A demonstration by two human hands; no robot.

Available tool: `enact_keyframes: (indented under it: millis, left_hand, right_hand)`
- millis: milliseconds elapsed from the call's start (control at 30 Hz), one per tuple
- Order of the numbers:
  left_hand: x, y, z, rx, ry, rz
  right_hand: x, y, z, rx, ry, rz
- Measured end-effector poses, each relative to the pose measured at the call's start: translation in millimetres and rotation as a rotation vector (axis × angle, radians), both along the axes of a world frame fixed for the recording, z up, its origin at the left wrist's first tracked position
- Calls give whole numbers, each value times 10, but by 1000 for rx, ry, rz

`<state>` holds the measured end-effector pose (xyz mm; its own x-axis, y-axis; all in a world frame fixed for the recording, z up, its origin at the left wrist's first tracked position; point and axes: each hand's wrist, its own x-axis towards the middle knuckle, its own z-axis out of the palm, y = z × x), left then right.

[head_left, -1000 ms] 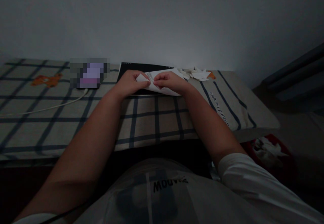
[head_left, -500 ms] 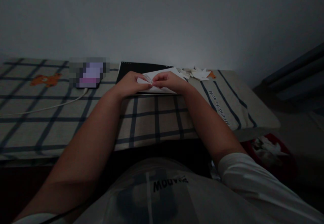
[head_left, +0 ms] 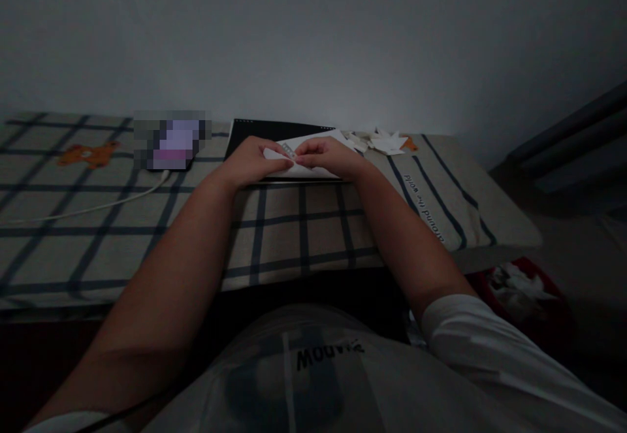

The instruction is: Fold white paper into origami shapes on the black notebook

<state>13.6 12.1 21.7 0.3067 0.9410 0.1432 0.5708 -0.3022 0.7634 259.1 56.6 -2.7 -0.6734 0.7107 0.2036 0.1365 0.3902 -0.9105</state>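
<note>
White paper (head_left: pixel 314 172) is lying over the black pad (head_left: pixel 255 130), and our left hand (head_left: pixel 252 160) and right hand (head_left: pixel 327 157) are pinching it; since half a second ago both are barely shifting, so we are probably still working one spot.

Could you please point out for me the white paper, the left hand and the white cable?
White paper (head_left: pixel 313 172): head view, on its flat part below the right hand's fingers.
Left hand (head_left: pixel 249 159): head view, on its back.
White cable (head_left: pixel 106 206): head view, along its middle stretch.
</note>
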Motion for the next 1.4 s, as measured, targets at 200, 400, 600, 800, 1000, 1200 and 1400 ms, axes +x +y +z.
enact_keyframes:
  millis: [200,400,600,800,1000,1200,1400]
  left_hand:
    - [39,-38,50,-34,-10,11]
    - [41,-41,36,-12,-35,-7]
    - [3,-8,3,7,-29,14]
    - [2,4,13,-8,-3,47]
    - [28,-51,65,-19,-41,-21]
    - [37,-105,116,-63,-8,-66]
    - [32,-93,68,-103,49,-30]
  right_hand:
    - [22,-54,41,-71,-46,-46]
    - [8,-62,43,-38,-59,-29]
    - [-7,-23,7,55,-1,25]
    - [26,-48,43,-81,-31,-41]
    - [36,-126,101,-105,-105,-87]
    - [18,-139,111,-77,-167,-83]
    - [10,-140,107,-80,-162,-124]
